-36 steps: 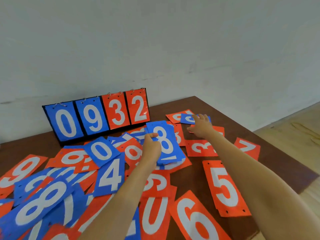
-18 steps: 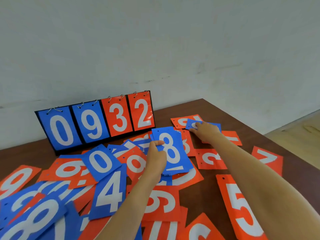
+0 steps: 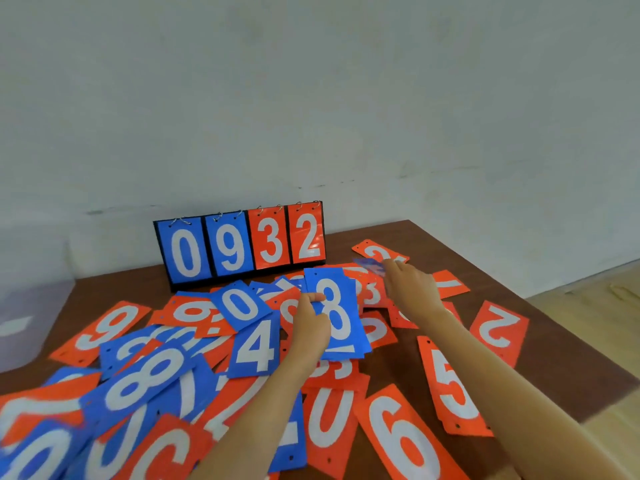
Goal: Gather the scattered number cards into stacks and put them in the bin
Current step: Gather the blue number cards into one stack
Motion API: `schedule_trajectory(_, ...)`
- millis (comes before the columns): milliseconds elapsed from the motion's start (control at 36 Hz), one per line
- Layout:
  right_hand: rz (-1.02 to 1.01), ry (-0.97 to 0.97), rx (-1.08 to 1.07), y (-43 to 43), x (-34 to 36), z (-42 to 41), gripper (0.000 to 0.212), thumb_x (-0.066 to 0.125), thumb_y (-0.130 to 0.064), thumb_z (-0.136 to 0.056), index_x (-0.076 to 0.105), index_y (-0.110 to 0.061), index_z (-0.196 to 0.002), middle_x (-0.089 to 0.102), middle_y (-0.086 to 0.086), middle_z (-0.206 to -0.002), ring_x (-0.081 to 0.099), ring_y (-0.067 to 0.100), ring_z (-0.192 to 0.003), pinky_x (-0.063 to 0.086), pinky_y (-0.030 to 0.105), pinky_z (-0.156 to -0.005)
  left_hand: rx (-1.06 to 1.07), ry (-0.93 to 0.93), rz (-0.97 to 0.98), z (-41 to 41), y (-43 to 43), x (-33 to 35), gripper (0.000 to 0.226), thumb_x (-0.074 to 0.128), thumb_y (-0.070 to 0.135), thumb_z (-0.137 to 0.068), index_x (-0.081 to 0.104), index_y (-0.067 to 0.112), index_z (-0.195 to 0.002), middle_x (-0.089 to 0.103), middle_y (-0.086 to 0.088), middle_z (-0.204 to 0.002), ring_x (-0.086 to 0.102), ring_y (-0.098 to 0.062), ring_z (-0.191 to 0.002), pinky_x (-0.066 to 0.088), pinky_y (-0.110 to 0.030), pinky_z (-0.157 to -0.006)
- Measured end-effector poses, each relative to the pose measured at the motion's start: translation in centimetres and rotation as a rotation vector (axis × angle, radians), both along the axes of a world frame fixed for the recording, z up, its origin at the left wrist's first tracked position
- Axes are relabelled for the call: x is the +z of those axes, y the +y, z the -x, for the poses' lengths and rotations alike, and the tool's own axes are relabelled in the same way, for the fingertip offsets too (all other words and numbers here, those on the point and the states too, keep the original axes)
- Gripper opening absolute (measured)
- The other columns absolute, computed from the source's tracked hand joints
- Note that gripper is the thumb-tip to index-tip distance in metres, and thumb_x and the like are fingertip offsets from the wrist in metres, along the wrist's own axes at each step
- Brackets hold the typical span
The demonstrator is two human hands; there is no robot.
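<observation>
Brown worktop point(image 3: 554, 362) strewn with number cards point(image 3: 401, 441) against a pale wall point(image 3: 311, 98); left hand point(image 3: 310, 325) grips a blue stack point(image 3: 341, 320); right hand point(image 3: 410, 284) pinches a blurred blue card point(image 3: 369, 265); wooden floor point(image 3: 588, 306) right.

The right hand point(image 3: 408, 285) no longer lies flat on the far blue card point(image 3: 370, 265). It now pinches that card, which is blurred, off the orange card point(image 3: 379, 251) it covered and nearer the blue stack point(image 3: 341, 320) held in the left hand point(image 3: 310, 325). The view has swung left, bringing a translucent bin point(image 3: 31, 306) into sight at the left edge.
</observation>
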State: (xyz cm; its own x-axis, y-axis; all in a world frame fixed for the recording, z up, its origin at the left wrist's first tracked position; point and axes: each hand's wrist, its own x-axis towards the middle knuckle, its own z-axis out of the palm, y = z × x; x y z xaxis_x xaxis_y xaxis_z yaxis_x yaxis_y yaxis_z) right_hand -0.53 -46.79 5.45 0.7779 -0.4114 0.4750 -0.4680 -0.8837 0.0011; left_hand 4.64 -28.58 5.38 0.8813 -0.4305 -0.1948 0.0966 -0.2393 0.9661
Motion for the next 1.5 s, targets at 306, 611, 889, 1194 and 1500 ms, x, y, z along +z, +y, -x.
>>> schedule_trajectory(306,-0.37,-0.194,0.233,14.5,3.5,7.6,0.034,0.041,-0.018,-0.1,0.048,-0.011,-0.133,0.058,0.007,-0.126,0.059,0.024,-0.112,0.052,0.033,-0.083,0.102,-0.07,0.022,5.1,10.8,1.2,0.042,0.029,-0.012,-0.086,0.046,0.017,-0.112,0.043,-0.006,-0.069,0.028,-0.011,-0.043,0.023,-0.015,-0.031)
schedule_trajectory(611,-0.806,-0.254,0.228,22.3,1.5,7.6,0.031,0.051,-0.014,-0.096,0.043,-0.013,-0.125,0.057,0.003,-0.088,0.054,0.014,-0.071,0.049,0.031,-0.065,0.187,0.031,0.147,8.4,17.6,-0.1,0.028,0.04,-0.001,-0.092,0.049,0.019,-0.109,0.054,-0.001,-0.083,0.049,-0.013,-0.055,0.037,-0.02,-0.043)
schedule_trajectory(889,-0.931,-0.298,0.202,24.2,-0.3,6.1,0.023,0.06,-0.016,-0.091,0.047,-0.011,-0.108,0.054,0.002,-0.092,0.053,0.014,-0.079,0.041,0.015,-0.059,0.164,-0.022,0.175,8.4,20.1,-1.4,0.025,0.064,0.015,-0.088,0.047,0.019,-0.107,0.05,0.009,-0.099,0.06,-0.007,-0.081,0.053,-0.02,-0.055)
schedule_trajectory(1194,-0.751,-0.15,0.223,24.1,-2.9,4.4,0.023,0.067,-0.023,-0.085,0.055,-0.016,-0.103,0.053,-0.002,-0.107,0.049,0.014,-0.101,0.042,0.022,-0.082,0.204,-0.112,0.13,6.9,19.3,-2.6,0.019,0.051,0.004,-0.094,0.045,0.02,-0.102,0.048,0.007,-0.091,0.05,-0.016,-0.06,0.04,-0.025,-0.047)
schedule_trajectory(1500,-0.665,0.238,0.19,19.5,-2.6,-3.8,0.044,0.059,-0.031,-0.091,0.05,-0.008,-0.128,0.053,0.011,-0.128,0.051,0.023,-0.108,0.045,0.032,-0.088,0.345,-0.084,0.114,1.1,19.2,-3.0,0.024,0.043,-0.002,-0.093,0.044,0.018,-0.107,0.048,-0.005,-0.077,0.041,-0.012,-0.05,0.033,-0.021,-0.04)
